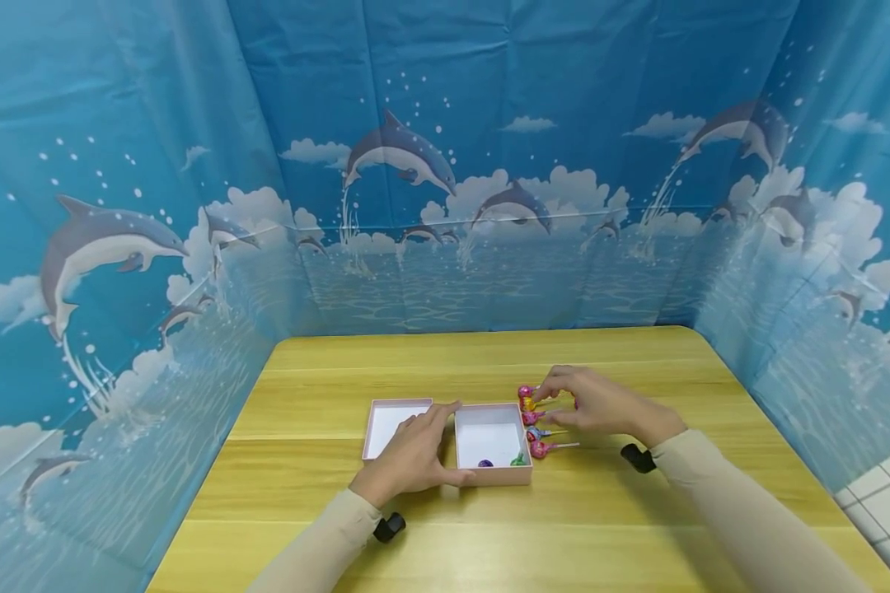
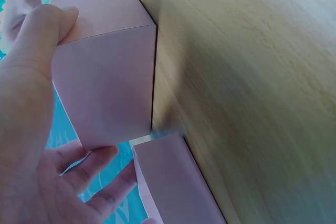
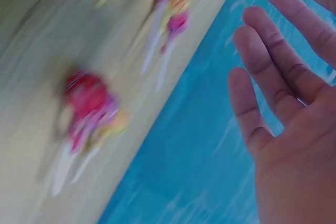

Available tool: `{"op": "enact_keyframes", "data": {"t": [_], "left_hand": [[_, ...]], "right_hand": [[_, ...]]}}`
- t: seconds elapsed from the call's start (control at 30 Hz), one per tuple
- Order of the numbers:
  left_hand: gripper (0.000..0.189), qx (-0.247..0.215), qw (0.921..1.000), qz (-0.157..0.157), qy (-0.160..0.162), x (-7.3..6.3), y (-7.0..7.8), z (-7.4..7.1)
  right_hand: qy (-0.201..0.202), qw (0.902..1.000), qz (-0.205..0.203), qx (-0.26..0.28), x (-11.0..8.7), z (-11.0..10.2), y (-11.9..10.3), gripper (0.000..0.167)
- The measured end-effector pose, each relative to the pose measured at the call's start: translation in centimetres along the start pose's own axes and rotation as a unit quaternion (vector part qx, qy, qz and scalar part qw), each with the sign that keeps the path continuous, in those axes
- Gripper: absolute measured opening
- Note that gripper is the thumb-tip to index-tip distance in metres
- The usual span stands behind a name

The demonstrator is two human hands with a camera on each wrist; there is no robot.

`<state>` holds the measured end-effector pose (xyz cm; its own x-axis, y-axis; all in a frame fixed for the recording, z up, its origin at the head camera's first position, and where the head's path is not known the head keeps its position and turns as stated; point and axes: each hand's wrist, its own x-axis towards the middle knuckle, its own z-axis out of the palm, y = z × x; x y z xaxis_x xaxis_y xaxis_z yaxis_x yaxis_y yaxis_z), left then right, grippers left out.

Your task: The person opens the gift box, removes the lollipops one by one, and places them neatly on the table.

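My left hand [image 1: 409,459] holds a pink open-topped box [image 1: 494,478] at its left side. In the left wrist view, the thumb lies on one wall of the box [image 2: 107,87] and the fingertips touch its far edge. A purple-wrapped candy [image 1: 485,464] and a green-wrapped lollipop [image 1: 518,459] are inside. Just right of the box, my right hand [image 1: 597,403] hovers over several wrapped lollipops [image 1: 539,450]. Its fingers [image 3: 257,51] are parted with nothing visible between them in the right wrist view, where red and pink lollipops [image 3: 86,98] look blurred.
A second shallow pink tray or lid [image 1: 386,427], white inside, lies left of the box, partly behind my left hand. The yellow wood-grain table [image 1: 326,371] carries everything. Blue dolphin-print curtains [image 1: 445,280] hang around its back and sides.
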<state>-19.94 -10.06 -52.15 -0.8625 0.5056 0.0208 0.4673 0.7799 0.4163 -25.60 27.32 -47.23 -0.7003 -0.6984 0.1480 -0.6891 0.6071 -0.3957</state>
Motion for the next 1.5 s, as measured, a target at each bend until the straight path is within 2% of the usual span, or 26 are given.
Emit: {"op": "enact_keyframes", "data": {"t": [0.23, 0.47, 0.63, 0.83, 1.07, 1.33, 1.5], "left_hand": [[0.12, -0.009, 0.9999, -0.005, -0.002, 0.1, 0.0, 0.1], [0.119, -0.004, 1.0, -0.004, -0.003, 0.1, 0.0, 0.2], [0.119, 0.0, 1.0, 0.0, 0.002, 0.2, 0.0, 0.1], [0.12, -0.001, 1.0, 0.004, 0.003, 0.1, 0.0, 0.1], [0.121, -0.002, 0.9999, 0.012, 0.01, 0.1, -0.1, 0.2], [0.121, -0.004, 0.9999, 0.008, 0.006, 0.1, 0.0, 0.1], [0.121, -0.009, 0.9999, 0.007, 0.006, 0.1, -0.1, 0.1]], "right_hand": [[-0.063, 0.9972, -0.035, 0.018, 3.0, 0.9, -3.2, 0.025], [-0.129, 0.9897, -0.056, 0.028, 5.5, 2.0, -5.5, 0.033], [-0.199, 0.9784, -0.046, 0.027, 7.2, 2.7, -6.6, 0.037], [-0.264, 0.9639, -0.022, 0.031, 8.6, 3.8, -7.3, 0.028], [-0.282, 0.9587, -0.025, 0.023, 9.4, 4.7, -7.4, 0.025], [-0.273, 0.9613, -0.029, 0.018, 10.0, 5.4, -7.3, 0.017], [-0.262, 0.9642, -0.017, 0.041, 10.1, 5.2, -7.1, 0.018]]}}
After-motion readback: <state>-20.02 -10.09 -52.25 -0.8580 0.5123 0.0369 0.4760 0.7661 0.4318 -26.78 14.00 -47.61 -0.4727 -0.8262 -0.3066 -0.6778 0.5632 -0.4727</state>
